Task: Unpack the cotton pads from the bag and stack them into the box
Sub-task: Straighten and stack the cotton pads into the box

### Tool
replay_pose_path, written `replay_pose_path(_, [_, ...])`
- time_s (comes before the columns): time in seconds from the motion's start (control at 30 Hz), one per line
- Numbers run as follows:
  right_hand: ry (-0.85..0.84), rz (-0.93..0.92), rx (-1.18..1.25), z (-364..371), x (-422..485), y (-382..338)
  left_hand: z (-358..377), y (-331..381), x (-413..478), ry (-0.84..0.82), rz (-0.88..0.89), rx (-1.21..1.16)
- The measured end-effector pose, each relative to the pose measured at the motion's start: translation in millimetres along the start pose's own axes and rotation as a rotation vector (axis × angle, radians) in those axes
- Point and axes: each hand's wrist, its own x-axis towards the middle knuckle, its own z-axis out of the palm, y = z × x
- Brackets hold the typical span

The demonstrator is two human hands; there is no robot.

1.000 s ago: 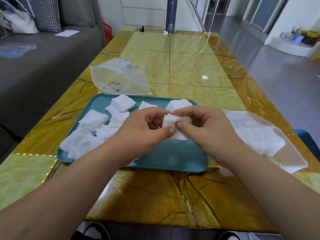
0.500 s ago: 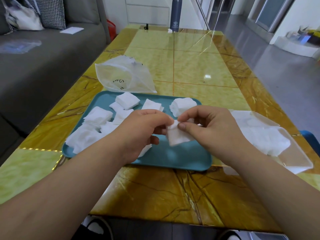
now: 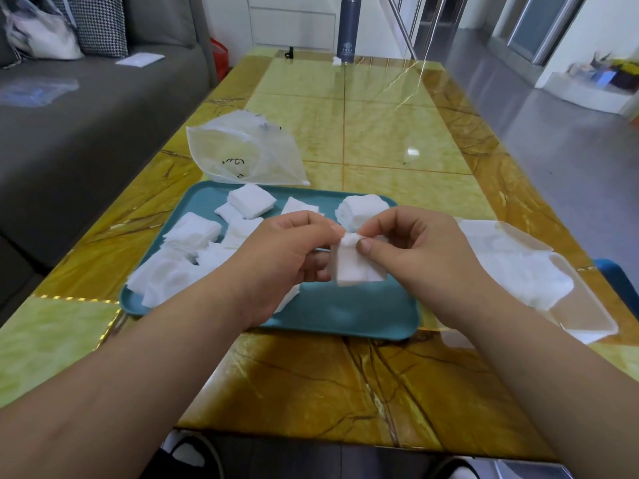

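A small stack of white cotton pads [image 3: 356, 266] hangs above the teal tray [image 3: 345, 312], pinched at its top edge by my left hand [image 3: 287, 257] and my right hand [image 3: 415, 250]. Several loose pads [image 3: 186, 257] lie scattered over the tray's left half, and a neat pile of pads [image 3: 361, 210] sits at its far edge. To the right stands the clear plastic box [image 3: 584, 309], holding a heap of white pads [image 3: 525, 271]. The translucent bag [image 3: 242, 150] lies slack behind the tray.
The tray rests on a glossy yellow marble table [image 3: 380, 133]. A grey sofa [image 3: 69, 133] runs along the left side. A dark cylinder [image 3: 347, 27] stands at the table's far end. A blue object [image 3: 619, 278] sits off the right edge.
Both hands have lifted slightly and shifted their grip to the top edge of the held pads, which now hang downward. The view has also drifted a little.
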Motion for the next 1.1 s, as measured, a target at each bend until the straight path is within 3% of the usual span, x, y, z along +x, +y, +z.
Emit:
replay_pose_path(0.23, [0.027, 0.008, -0.013, -1.6, -3.1, -3.0, 4.0, -5.2, -4.9, 0.013, 0.069, 0.188])
replay_pose_path(0.43, [-0.054, 0.161, 0.229, -19.2, -14.0, -8.6, 20.0, -1.7, -10.2, 0.004, 0.133, 0.106])
replay_pose_path(0.6, [-0.011, 0.171, 0.188, -36.9, -28.5, -9.2, 46.9, -5.5, -15.7, 0.013, 0.137, 0.149])
replay_pose_path(0.87, [0.079, 0.186, -0.007, -60.7, -45.6, -7.9, 114.6, -15.6, -15.6, 0.042, 0.200, 0.411])
replay_pose_path(1.1, [0.107, 0.259, 0.084, -93.9, -50.1, 2.4, 170.4, -12.4, -7.1, -0.041, 0.233, 0.490])
